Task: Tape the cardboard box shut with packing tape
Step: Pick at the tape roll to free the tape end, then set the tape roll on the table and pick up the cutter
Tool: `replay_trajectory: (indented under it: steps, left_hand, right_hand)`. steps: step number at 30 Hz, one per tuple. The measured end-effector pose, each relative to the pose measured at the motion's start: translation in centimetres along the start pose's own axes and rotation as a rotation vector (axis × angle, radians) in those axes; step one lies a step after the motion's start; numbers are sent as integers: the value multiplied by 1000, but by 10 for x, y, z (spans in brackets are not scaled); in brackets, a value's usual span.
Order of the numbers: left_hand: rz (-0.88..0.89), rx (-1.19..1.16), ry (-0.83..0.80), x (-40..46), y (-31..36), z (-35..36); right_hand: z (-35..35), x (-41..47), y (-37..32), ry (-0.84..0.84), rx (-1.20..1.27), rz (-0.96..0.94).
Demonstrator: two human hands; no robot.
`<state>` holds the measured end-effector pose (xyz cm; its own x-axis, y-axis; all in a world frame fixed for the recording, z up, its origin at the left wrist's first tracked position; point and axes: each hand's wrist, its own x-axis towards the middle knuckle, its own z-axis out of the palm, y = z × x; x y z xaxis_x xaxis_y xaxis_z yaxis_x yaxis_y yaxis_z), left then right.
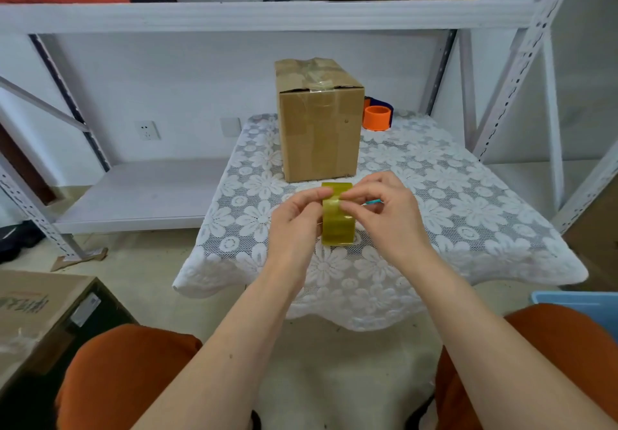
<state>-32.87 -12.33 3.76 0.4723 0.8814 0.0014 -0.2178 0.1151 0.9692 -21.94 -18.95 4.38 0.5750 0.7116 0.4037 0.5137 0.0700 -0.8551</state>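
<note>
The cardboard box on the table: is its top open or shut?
Shut. The cardboard box stands upright with its top flaps folded down and clear tape already across them.

lace-covered table [468, 215] — cardboard box [319, 128], orange roll [377, 117]

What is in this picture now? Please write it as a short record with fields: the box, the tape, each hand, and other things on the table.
box: cardboard box stands upright at the far side of the table, top flaps closed, clear tape already across the top
tape: yellowish packing tape roll, held above the lace tablecloth
left hand: left hand holds the roll from the left side
right hand: right hand pinches at the roll's top, seemingly at the tape end
behind box: orange tape roll
</note>
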Motion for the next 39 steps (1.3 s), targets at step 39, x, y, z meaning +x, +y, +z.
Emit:
replay_trajectory:
  steps: [39]
  left_hand:
    - [73, 35, -72, 82, 2, 98]
  right_hand:
    - [-78, 82, 61, 126, -225, 190]
